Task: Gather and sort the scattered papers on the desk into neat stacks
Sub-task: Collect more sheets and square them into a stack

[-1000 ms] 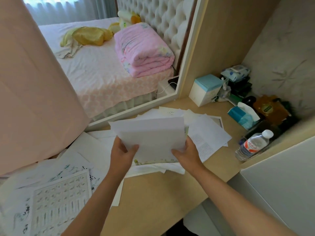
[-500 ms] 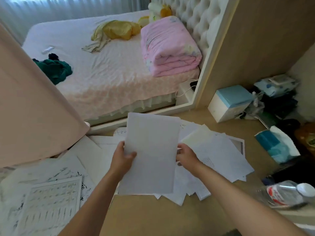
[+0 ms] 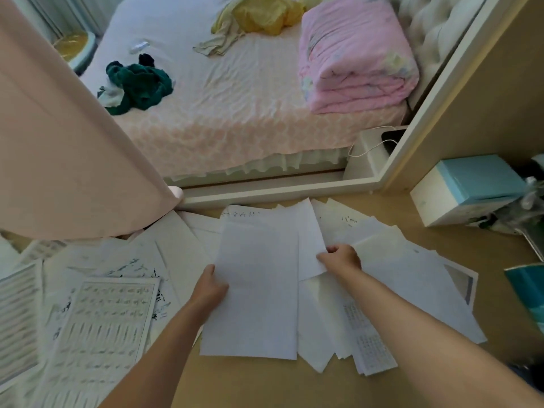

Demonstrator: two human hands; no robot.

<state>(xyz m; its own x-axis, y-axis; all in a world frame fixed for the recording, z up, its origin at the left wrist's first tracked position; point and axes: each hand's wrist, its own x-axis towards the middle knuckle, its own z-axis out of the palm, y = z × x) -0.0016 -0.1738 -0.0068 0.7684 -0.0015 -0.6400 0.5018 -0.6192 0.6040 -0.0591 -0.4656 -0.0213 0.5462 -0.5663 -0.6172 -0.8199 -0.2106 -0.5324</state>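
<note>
White papers lie scattered over the wooden desk. My left hand grips the left edge of a plain white sheet held in portrait position above the pile. My right hand pinches the edge of a second white sheet that sticks out to the right behind the first. A loose heap of papers spreads under and to the right of my right hand. Printed sheets with rows of characters lie at the left.
A white and teal box stands at the desk's right rear, with clutter beside it. A teal item is at the right edge. A pink curtain hangs at the left. Beyond the desk is a bed with a folded pink quilt.
The held sheet turned from landscape to portrait. My right hand left its right edge and now pinches a second sheet behind it. The view has tilted towards the bed.
</note>
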